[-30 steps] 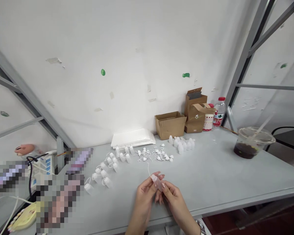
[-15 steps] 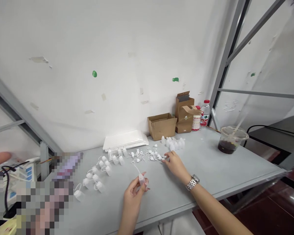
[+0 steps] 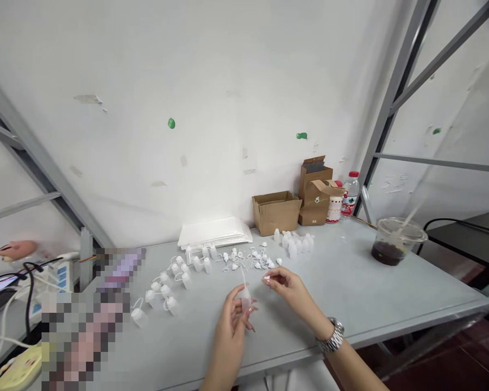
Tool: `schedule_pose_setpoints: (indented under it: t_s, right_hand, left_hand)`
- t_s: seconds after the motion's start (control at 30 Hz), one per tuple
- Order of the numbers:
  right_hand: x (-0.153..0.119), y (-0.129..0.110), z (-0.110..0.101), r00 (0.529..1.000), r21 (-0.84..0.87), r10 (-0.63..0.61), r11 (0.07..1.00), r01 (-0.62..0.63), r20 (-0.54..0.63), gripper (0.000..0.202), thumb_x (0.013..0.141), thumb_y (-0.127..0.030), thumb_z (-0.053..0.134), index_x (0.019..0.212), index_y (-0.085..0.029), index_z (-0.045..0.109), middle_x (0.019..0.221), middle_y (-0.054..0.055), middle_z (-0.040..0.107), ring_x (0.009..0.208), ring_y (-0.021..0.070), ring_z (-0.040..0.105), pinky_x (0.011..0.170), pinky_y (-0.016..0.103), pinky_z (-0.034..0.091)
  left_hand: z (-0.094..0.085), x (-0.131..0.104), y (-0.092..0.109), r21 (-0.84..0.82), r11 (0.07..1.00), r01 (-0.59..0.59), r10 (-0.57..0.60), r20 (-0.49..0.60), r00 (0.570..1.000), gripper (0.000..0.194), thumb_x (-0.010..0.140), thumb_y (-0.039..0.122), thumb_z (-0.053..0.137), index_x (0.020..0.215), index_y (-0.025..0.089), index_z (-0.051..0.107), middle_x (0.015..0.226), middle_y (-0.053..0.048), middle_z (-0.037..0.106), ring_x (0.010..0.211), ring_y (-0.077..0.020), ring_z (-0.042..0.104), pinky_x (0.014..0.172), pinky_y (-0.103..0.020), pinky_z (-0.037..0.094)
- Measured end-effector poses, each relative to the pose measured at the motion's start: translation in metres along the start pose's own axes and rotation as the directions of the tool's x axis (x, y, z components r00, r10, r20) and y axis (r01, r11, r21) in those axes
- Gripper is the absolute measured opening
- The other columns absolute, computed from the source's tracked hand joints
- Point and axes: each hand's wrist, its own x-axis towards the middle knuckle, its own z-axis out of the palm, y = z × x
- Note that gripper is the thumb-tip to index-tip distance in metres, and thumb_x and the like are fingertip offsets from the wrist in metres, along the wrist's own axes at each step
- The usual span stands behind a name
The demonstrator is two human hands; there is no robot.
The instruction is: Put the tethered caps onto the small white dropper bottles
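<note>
My left hand [image 3: 231,320] is closed around a small translucent plastic bottle [image 3: 246,302], held upright with a thin strap rising from its top. To its right, my right hand [image 3: 288,286] pinches a small white cap [image 3: 266,278] between thumb and fingertips, apart from the bottle. Just beyond both hands lies a loose pile of white caps with looped straps [image 3: 258,262]. Several capped bottles [image 3: 170,304] stand or lie in rows on the left of the grey table [image 3: 309,336]. Behind the pile, uncapped translucent bottles [image 3: 292,247] are grouped.
At the wall are a stack of white sheets [image 3: 215,232], an open cardboard box [image 3: 277,214], a brown paper bag [image 3: 314,203] and a red-capped water bottle [image 3: 351,194]. A plastic bowl of dark liquid [image 3: 389,251] stands on the right. Cables and a power strip [image 3: 59,274] lie left.
My right hand has drawn back from the pile toward me, with a white cap in its fingers. The left hand still holds the bottle. The view has shifted slightly left.
</note>
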Motion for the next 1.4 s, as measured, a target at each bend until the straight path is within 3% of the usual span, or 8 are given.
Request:
schedule_pose_setpoints:
  t_s: [0.1,0.2,0.33,0.53,0.8,0.97,1.17,1.4]
  right_hand:
    - [-0.008,-0.013,0.009,0.998,0.263,0.002,0.965,-0.019,0.065,0.02,0.074,-0.038,0.062,0.076,-0.018,0.062,0.076,0.001,0.061,0.071,0.0159,0.055,0.067,0.027,0.044]
    - [-0.011,-0.016,0.013,0.995,0.321,-0.022,0.947,-0.012,0.102,0.015,0.073,-0.034,0.064,0.076,-0.019,0.063,0.076,0.0,0.058,0.07,0.0147,0.053,0.068,0.027,0.043]
    - [-0.011,-0.014,0.007,0.979,0.319,-0.077,0.948,0.014,0.187,0.011,0.073,-0.03,0.065,0.078,-0.02,0.064,0.076,-0.001,0.055,0.07,0.0143,0.053,0.068,0.027,0.043]
    - [-0.01,-0.026,-0.01,0.927,0.253,-0.152,0.965,0.065,0.344,0.008,0.074,-0.029,0.064,0.074,-0.021,0.066,0.074,-0.001,0.054,0.07,0.0147,0.051,0.069,0.028,0.042]
    - [-0.007,-0.038,-0.023,0.836,0.263,-0.161,0.965,0.021,0.525,0.013,0.074,-0.03,0.063,0.081,-0.021,0.068,0.073,-0.001,0.056,0.068,0.014,0.053,0.067,0.026,0.045]
    - [-0.007,-0.035,-0.023,0.847,0.157,-0.136,0.986,0.063,0.514,0.005,0.074,-0.022,0.063,0.076,-0.018,0.065,0.07,-0.002,0.057,0.065,0.0126,0.054,0.065,0.024,0.045]
    - [-0.013,-0.038,-0.02,0.888,0.01,-0.101,0.994,0.108,0.449,0.002,0.076,-0.02,0.06,0.078,-0.019,0.059,0.07,-0.002,0.059,0.066,0.0136,0.055,0.064,0.024,0.044]
    - [-0.017,-0.04,-0.02,0.876,-0.03,-0.136,0.985,0.169,0.464,0.011,0.08,-0.014,0.052,0.077,-0.019,0.061,0.071,-0.001,0.062,0.063,0.0128,0.057,0.064,0.024,0.044]
  left_hand:
    - [0.003,-0.003,0.0,-0.006,0.999,0.036,-0.036,0.047,0.998,0.057,0.072,0.036,0.062,0.122,0.023,0.038,0.088,-0.008,0.066,0.08,-0.0206,0.061,0.06,-0.027,0.043]
    - [0.004,-0.003,-0.001,0.027,0.998,0.061,-0.063,0.072,0.995,0.062,0.074,0.037,0.06,0.126,0.022,0.029,0.09,-0.008,0.066,0.074,-0.0183,0.061,0.062,-0.027,0.04]
    - [0.0,-0.003,-0.001,0.039,0.996,0.079,-0.083,0.12,0.989,0.061,0.075,0.039,0.058,0.126,0.021,0.03,0.093,-0.01,0.067,0.077,-0.0193,0.061,0.063,-0.027,0.038]
    - [-0.007,-0.002,0.012,-0.019,0.995,0.097,-0.086,0.334,0.939,0.06,0.079,0.034,0.054,0.131,0.02,0.028,0.083,-0.007,0.066,0.073,-0.0173,0.057,0.077,-0.032,0.038]
    - [-0.01,-0.007,0.023,0.044,0.996,0.078,-0.09,0.47,0.878,0.06,0.081,0.033,0.05,0.135,0.022,0.026,0.082,-0.004,0.06,0.072,-0.016,0.054,0.067,-0.029,0.037]
    - [-0.007,-0.007,0.014,0.093,0.995,0.043,-0.079,0.421,0.903,0.074,0.081,0.034,0.049,0.138,0.02,0.005,0.08,-0.002,0.057,0.071,-0.0157,0.054,0.066,-0.03,0.038]
    - [-0.006,-0.009,0.011,0.386,0.917,-0.098,-0.031,0.314,0.949,0.062,0.083,0.021,0.041,0.138,0.026,0.012,0.088,-0.002,0.057,0.079,-0.0144,0.052,0.081,-0.033,0.038]
    - [-0.011,-0.007,0.013,0.442,0.889,-0.12,-0.034,0.325,0.945,0.064,0.082,0.015,0.037,0.138,0.024,0.009,0.088,-0.001,0.061,0.082,-0.0141,0.055,0.081,-0.031,0.038]
